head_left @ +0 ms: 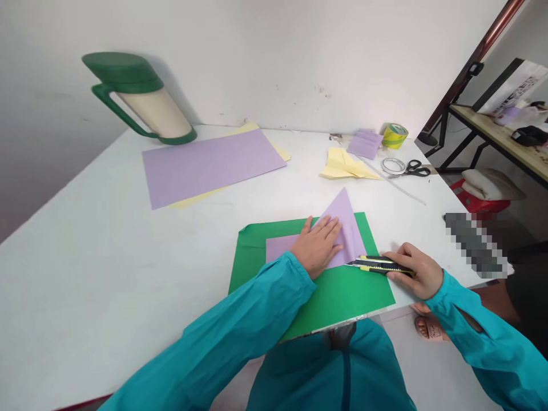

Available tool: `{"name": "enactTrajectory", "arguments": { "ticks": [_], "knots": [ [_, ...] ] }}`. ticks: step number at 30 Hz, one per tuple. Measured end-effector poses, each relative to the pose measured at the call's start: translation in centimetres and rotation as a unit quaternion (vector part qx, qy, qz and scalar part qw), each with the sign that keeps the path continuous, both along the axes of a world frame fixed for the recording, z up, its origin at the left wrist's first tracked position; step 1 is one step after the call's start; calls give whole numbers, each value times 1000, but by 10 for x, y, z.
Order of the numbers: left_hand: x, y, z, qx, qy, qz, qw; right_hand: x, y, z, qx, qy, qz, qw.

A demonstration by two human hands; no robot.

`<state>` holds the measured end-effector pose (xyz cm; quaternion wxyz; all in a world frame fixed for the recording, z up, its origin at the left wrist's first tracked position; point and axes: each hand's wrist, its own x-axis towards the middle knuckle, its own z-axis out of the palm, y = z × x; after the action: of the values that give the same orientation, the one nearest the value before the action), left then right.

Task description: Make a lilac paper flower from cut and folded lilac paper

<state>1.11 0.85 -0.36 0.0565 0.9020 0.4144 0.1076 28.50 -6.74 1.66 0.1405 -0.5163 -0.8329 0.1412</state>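
Note:
My left hand (319,245) lies flat with fingers stretched out, pressing on a folded sheet of purple paper (345,220). One part of that paper rises to a pointed triangle beyond my fingers. Beneath it is a green sheet (342,294) at the table's front edge, its far left corner curled up. My right hand (415,271) is closed around a yellow and black utility knife (383,265). The knife's blade points left and meets the lower edge of the purple paper, close to the fold. Part of the paper is hidden under my left hand.
A green-lidded thermos jug (149,105) stands at the back left. Near it lie large purple sheets (209,165) over yellow ones. Back right are a yellow paper plane (346,165), folded purple paper (365,143), tape (394,136), a white ring (393,166) and scissors (415,168). A person's foot (423,327) shows below.

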Motion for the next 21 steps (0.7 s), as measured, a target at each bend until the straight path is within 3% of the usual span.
{"name": "enactTrajectory", "arguments": {
  "ticks": [21],
  "knots": [
    [0,3,3,-40,-4,2,999,-20,-7,1,9,-10,-5,1000]
  ]
}}
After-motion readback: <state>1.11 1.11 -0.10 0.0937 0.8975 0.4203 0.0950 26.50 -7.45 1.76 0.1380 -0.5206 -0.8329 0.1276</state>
